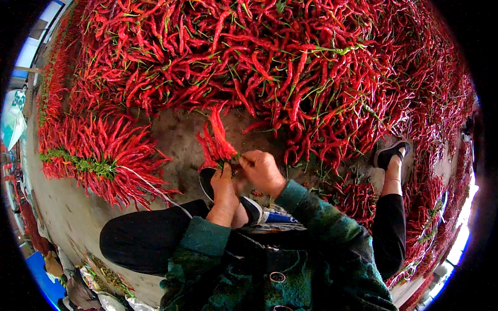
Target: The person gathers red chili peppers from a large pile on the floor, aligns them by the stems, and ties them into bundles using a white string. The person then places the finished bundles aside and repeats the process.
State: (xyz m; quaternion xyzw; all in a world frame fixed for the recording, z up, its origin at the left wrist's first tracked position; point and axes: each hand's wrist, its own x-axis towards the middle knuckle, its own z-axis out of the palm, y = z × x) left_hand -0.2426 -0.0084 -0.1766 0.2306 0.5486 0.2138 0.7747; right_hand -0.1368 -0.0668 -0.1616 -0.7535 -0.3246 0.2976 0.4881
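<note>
My left hand (225, 190) grips a small bunch of red chili peppers (218, 142) near its green stems, with the red pods pointing away from me. Against the stem end lies my right hand (261, 171), fingers curled in; what sits between its fingertips is too small to make out. To the left, a thick string of red chilies (128, 151) rests on the floor, its green stems packed along the middle. A white cord (149, 184) runs from the near end of that string towards my left leg.
A large heap of loose red chilies (249, 58) spreads ahead and to the right. Both shoes stand on the concrete floor (175, 136). More chilies (354, 198) lie by my right leg, and another string (428, 221) is at the far right. Bags (109, 301) lie at lower left.
</note>
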